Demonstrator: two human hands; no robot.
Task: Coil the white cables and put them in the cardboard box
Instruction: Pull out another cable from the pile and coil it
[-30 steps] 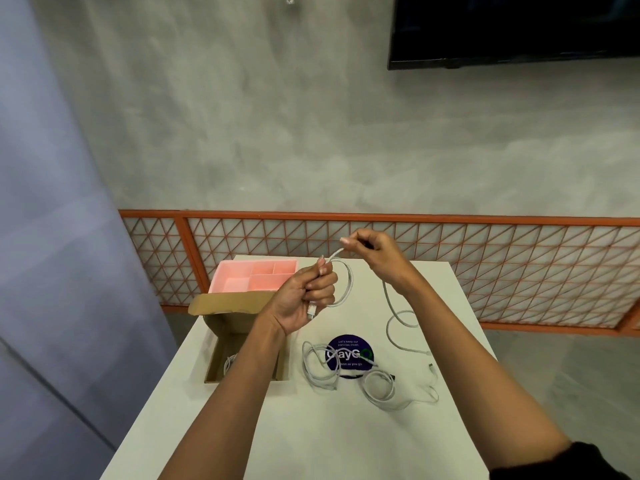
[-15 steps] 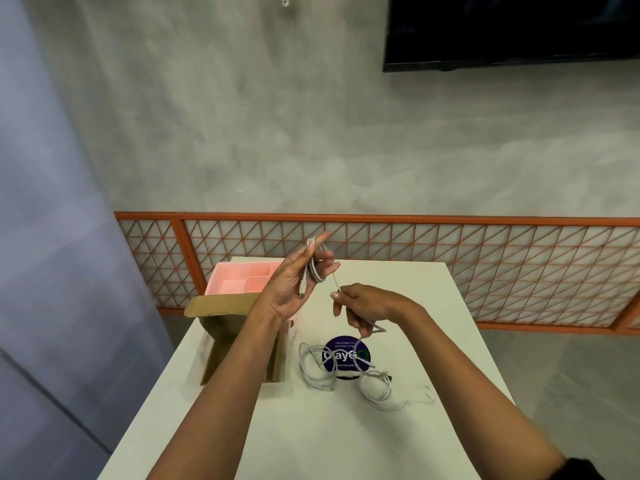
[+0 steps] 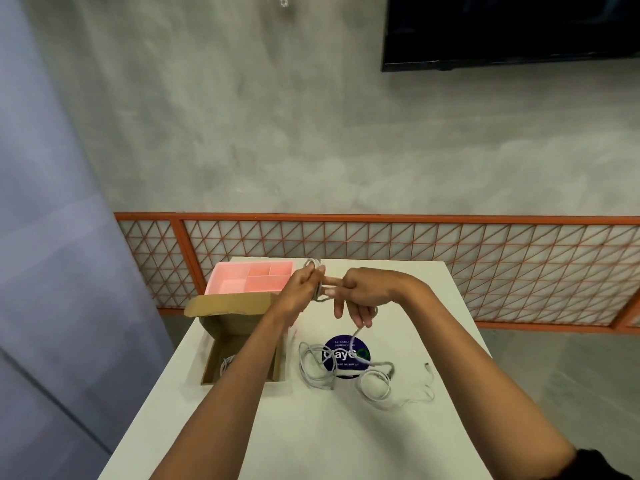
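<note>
My left hand (image 3: 300, 289) grips a small coil of white cable (image 3: 313, 264) above the table, its loops showing above and below the fingers. My right hand (image 3: 367, 292) is right beside it, fingers curled round the same cable's loose tail (image 3: 358, 336), which runs down to the table. Loose white cables (image 3: 346, 374) lie tangled on the table below my hands. The open cardboard box (image 3: 211, 362) sits at the left, with a coiled white cable (image 3: 227, 362) inside; my left forearm hides part of it.
A pink divided tray (image 3: 235, 284) stands behind the box. A round dark blue sticker (image 3: 346, 353) marks the white table (image 3: 311, 427) under the cables. An orange lattice railing (image 3: 450, 258) runs behind the table; the table's left edge drops to the floor.
My right hand rose from below the coil to beside my left hand, carrying the cable tail up. More loops now sit in my left hand.
</note>
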